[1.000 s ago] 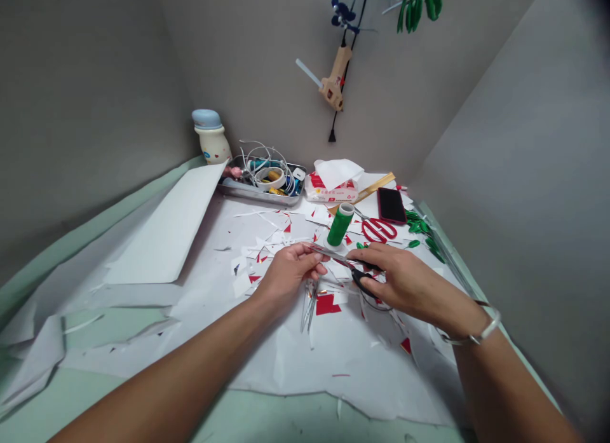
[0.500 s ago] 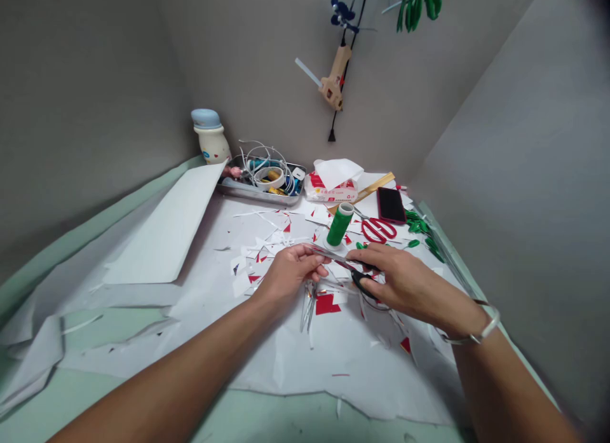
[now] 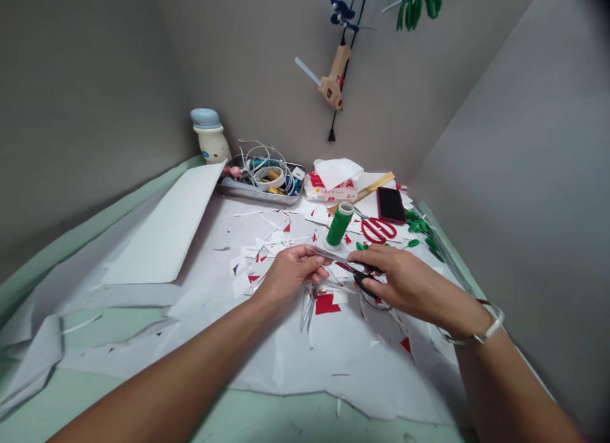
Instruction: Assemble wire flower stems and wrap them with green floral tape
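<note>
My right hand grips black-handled scissors, with thumb and fingers in the handles. Their blades point left, towards the fingertips of my left hand. That hand is closed in a pinch near the blade tips; what it holds is too small and hidden to make out. Just behind the blades stands a spool of green thread. Below my left fingers lie thin silvery tweezers-like prongs, partly hidden, beside a red paper piece.
White and red paper scraps litter the sheet. Red-handled scissors, a phone, tissues and green leaf shapes lie to the right. A metal tray and white board are left; a glue gun hangs above.
My right hand and the black-handled scissors have shifted very slightly right and down. My left hand stays nearly still in its pinch.
</note>
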`<state>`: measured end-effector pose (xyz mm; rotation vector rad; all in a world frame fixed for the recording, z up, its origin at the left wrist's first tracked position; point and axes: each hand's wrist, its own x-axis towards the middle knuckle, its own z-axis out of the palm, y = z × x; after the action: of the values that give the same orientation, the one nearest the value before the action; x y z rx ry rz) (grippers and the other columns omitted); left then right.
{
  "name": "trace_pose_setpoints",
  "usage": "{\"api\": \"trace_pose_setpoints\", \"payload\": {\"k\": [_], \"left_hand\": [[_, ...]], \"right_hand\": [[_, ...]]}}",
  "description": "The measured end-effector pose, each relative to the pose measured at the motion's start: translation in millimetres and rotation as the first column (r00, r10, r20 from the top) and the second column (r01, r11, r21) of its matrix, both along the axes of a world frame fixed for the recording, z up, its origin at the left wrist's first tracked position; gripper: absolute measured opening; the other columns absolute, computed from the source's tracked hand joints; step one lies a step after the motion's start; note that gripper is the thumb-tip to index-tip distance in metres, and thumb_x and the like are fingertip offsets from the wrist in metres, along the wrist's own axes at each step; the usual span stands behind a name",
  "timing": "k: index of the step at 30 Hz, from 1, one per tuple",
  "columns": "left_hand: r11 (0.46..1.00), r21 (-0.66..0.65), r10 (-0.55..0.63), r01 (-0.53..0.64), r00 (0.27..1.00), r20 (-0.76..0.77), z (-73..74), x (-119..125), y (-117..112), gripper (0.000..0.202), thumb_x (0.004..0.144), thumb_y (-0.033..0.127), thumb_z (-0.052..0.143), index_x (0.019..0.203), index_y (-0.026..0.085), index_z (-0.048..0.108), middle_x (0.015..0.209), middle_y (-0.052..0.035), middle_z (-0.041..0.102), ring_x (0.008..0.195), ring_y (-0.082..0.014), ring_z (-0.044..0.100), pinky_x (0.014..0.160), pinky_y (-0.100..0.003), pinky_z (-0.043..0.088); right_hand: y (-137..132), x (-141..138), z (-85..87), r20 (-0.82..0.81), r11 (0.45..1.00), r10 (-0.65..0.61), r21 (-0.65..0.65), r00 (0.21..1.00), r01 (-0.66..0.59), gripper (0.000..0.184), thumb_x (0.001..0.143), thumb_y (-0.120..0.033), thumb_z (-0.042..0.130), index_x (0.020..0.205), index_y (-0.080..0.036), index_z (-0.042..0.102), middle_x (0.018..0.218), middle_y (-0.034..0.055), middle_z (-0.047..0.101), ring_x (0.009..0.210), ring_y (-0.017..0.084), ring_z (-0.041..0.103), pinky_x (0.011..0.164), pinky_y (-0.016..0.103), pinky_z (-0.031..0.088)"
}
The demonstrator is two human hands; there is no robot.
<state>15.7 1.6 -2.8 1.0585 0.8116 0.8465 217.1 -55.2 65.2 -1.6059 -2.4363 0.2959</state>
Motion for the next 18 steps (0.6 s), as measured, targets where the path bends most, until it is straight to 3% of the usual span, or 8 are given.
{"api": "trace_pose_setpoints", "payload": {"k": [18], "left_hand": [[1.000, 0.006, -0.018, 0.018, 1.000, -0.002, 1.6, 0.2, -0.5, 0.011, 0.077, 0.021, 0.063, 0.083, 0.012, 0.064, 0.066, -0.0030, 0.063, 0.054, -0.0075, 0.054, 0.054, -0.021, 0.041]], "right_hand": [[-1.7, -4.2, 2.6, -0.041, 1.000, 0.020, -0.003, 0.999, -0.020, 0.037, 0.082, -0.018, 0.052, 0.118, -0.025, 0.059, 0.095, 0.0044, 0.066, 0.079, 0.017, 0.059, 0.071, 0.028, 0.043]]}}
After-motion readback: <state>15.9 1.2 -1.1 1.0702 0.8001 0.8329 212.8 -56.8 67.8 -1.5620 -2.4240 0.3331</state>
